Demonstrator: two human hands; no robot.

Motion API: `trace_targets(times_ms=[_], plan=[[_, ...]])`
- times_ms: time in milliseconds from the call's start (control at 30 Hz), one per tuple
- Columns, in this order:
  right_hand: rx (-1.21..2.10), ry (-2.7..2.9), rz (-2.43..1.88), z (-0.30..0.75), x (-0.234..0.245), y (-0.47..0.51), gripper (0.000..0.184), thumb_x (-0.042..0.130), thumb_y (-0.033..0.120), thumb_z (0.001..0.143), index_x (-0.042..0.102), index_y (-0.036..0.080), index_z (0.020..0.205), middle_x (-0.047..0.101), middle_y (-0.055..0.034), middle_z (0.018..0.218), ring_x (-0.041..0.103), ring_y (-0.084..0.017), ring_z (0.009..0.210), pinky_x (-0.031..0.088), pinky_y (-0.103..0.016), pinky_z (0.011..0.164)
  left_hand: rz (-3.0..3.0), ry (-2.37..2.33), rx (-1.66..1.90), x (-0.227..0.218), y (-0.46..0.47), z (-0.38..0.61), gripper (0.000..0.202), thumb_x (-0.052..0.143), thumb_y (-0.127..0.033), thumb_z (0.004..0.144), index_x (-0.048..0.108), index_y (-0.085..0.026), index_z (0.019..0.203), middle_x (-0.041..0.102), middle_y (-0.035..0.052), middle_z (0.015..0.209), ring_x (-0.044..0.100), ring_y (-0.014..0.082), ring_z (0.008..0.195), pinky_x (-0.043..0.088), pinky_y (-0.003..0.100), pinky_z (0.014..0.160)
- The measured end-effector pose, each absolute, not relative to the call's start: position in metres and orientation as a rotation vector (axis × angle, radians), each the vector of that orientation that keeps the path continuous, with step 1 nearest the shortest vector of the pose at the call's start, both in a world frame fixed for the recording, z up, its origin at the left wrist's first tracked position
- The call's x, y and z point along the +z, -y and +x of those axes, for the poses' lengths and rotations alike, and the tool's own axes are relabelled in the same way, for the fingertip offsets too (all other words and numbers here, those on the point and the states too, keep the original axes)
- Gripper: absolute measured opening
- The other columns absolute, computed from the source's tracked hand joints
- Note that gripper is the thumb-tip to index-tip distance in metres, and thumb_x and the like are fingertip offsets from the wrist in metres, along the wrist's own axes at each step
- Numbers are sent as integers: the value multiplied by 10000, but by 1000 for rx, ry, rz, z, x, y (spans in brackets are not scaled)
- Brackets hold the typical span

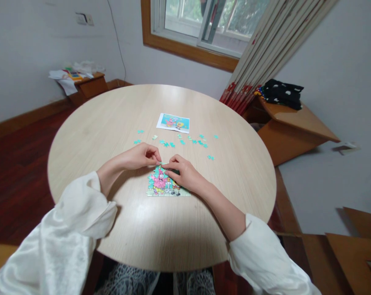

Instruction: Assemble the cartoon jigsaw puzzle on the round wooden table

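Lower rows of the flat pink-and-teal jigsaw (159,184) sit joined; small knobbed teal pieces (172,144) lie loose beyond! Left hand (145,156) pinches narrowly, right hand (182,172) curls; can't tell what's held.

TEXT: none readable | printed sheet (173,123): too small to tell | puzzle (159,184): none readable

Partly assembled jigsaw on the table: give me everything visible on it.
The partly assembled jigsaw lies flat on the pale wood-look table, in front of the person. It looks like thin printed card: turquoise background, pale green bottom strip, a pink cartoon figure at left and a partly covered one at right. The near edge is straight; the upper left outline is ragged. The left hand has its fingers at the top; the right hand covers the upper right. Exact contact is unclear.
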State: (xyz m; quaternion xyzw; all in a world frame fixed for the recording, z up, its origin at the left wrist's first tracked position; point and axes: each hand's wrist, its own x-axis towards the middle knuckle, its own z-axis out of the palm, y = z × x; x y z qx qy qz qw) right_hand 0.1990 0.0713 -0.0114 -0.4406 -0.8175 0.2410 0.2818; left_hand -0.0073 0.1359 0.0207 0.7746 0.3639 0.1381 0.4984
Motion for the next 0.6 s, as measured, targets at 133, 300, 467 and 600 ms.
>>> trace_targets(times_ms=[133,300,467,600], plan=[[631,2213,-1170,199,-11,-71,207,638,152,872,748,223,1033,574,-46,926,570,-157,867,473,-324,818,1866,-858,334,20,-136,-9,172,622,-316,708,618,-147,736,656,26,691,564,115,619,410,235,581],[548,2298,-1108,197,-6,-67,205,604,191,906,742,242,1050,597,-60,955,560,-171,908,460,-333,837,1920,-864,312,20,-137,-10,169,631,-314,712,630,-146,732,641,11,664,544,104,599,389,223,564],[461,2426,-1110,196,-2,-64,187,607,272,920,752,255,1037,608,-70,993,532,-187,943,425,-342,839,1920,-860,324,18,-138,-9,169,633,-322,719,622,-153,713,626,0,637,539,104,581,390,226,555],[451,2439,-1134,196,-1,-63,196,598,264,926,747,242,1051,616,-74,1013,536,-185,957,424,-340,847,1830,-894,412,16,-139,-8,161,660,-302,723,610,-149,713,637,12,660,567,119,608,437,255,598]])
